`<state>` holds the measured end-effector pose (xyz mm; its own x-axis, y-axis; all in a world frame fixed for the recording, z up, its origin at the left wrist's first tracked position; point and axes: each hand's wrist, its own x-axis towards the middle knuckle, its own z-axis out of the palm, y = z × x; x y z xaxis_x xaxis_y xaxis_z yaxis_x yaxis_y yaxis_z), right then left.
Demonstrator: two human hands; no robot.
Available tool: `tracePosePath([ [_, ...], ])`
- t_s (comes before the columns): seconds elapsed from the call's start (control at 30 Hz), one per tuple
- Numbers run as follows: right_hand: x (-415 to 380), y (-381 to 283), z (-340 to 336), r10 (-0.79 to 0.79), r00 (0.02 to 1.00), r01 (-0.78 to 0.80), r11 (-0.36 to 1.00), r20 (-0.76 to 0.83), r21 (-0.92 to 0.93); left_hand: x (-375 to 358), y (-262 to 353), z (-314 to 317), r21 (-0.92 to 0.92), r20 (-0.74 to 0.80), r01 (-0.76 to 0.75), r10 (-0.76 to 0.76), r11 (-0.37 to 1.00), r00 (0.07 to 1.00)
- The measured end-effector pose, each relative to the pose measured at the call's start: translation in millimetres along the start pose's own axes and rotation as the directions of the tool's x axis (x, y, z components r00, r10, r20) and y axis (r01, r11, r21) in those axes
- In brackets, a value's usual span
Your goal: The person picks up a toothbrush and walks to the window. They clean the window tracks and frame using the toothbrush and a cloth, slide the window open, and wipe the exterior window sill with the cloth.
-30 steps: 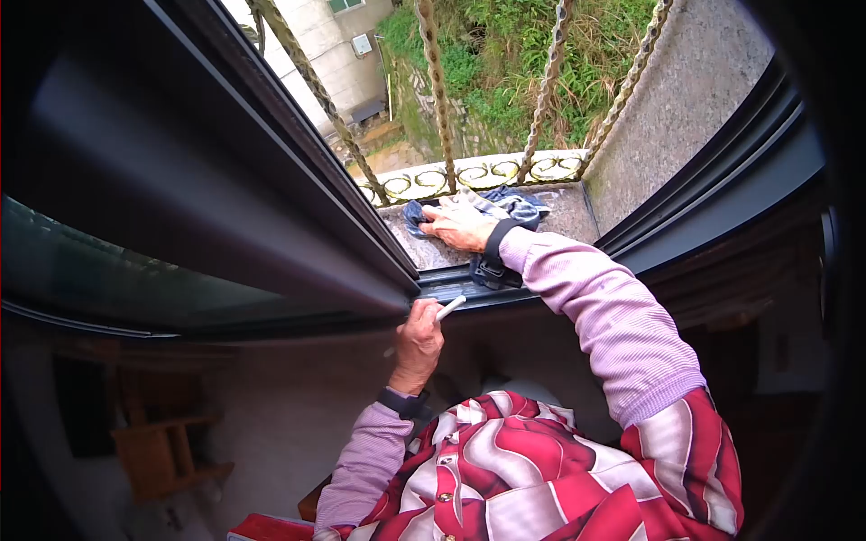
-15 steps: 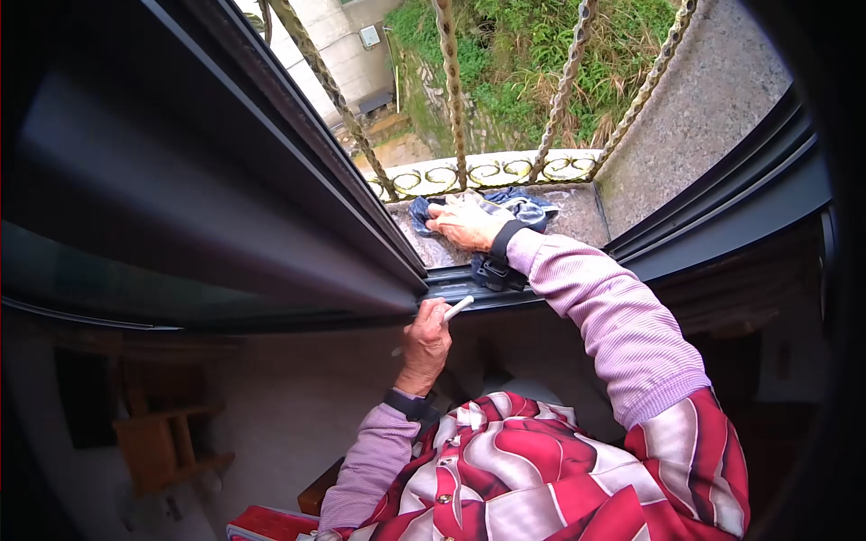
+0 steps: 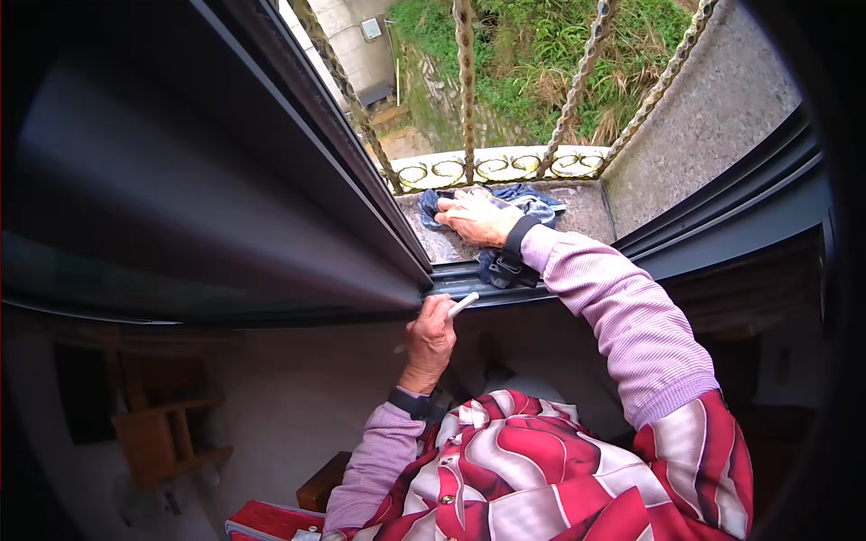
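My right hand (image 3: 478, 219) is pressed onto a crumpled blue-and-grey cloth (image 3: 538, 204) on the stone sill (image 3: 588, 215) outside the open window, its fingers bunched over the fabric. Part of the cloth is hidden under the palm. Closer to me, my left hand (image 3: 429, 339) grips a thin white stick (image 3: 464, 305) at the window track (image 3: 532, 294). The stick's upper end sticks out past the thumb; the fist hides its middle. A dark sliding window frame (image 3: 361, 203) rises just left of both hands. Black bands circle both wrists.
Twisted metal bars (image 3: 467, 90) and a white scrollwork rail (image 3: 496, 165) stand beyond the sill. A rough grey wall (image 3: 713, 117) bounds the right side. Behind the left arm are a wooden chair (image 3: 167, 442) and a red box (image 3: 271, 521).
The view has shifted slightly, so the window and bars appear a little further right. Both hands keep nearly the same places, with the right on the cloth and the left around the stick.
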<state>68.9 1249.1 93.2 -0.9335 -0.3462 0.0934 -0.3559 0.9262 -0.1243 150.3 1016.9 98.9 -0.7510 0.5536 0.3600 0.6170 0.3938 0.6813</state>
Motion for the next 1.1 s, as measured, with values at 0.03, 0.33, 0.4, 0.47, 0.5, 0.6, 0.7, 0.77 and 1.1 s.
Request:
tracePosePath([
  [0.03, -9, -1, 0, -0.041, 0.999, 0.040, 0.996, -0.009, -0.076, 1, -1, 0, 0.002, -0.007, 0.001, -0.001, 1.000, 1.000],
  [0.33, -57, 33, 13, 0.154, 0.985, -0.163, 0.974, -0.073, -0.158, 4, 0, -4, -0.018, 0.003, 0.015, -0.015, 1.000, 1.000],
  [0.4, -37, 19, -2, 0.204, 0.979, -0.204, 0.978, 0.014, -0.039, 5, 1, -5, -0.018, 0.008, 0.024, -0.024, 1.000, 1.000],
  [0.47, -21, 11, 2, 0.281, 0.960, -0.279, 0.959, 0.022, -0.052, 5, 3, -6, -0.020, 0.014, 0.034, -0.034, 0.999, 0.999],
  [0.5, -16, 12, 7, 0.323, 0.946, -0.323, 0.946, 0.001, -0.002, 5, 3, -6, -0.021, 0.017, 0.038, -0.038, 0.999, 0.999],
  [0.6, -1, 11, 16, 0.429, 0.903, -0.424, 0.899, -0.027, 0.106, 5, 4, -5, -0.014, 0.011, 0.036, -0.036, 0.999, 0.999],
  [0.7, 15, 4, 13, 0.412, 0.911, -0.401, 0.897, -0.025, 0.186, 5, 2, -3, 0.004, 0.006, 0.014, -0.014, 1.000, 1.000],
  [0.77, 32, -2, 19, 0.412, 0.910, -0.394, 0.898, -0.058, 0.198, 7, 1, -4, 0.002, 0.005, 0.009, -0.009, 1.000, 1.000],
  [1.1, 25, 3, 19, 0.571, 0.811, -0.581, 0.765, 0.126, 0.279, 3, 0, -3, -0.026, 0.000, 0.036, -0.036, 0.999, 0.999],
])
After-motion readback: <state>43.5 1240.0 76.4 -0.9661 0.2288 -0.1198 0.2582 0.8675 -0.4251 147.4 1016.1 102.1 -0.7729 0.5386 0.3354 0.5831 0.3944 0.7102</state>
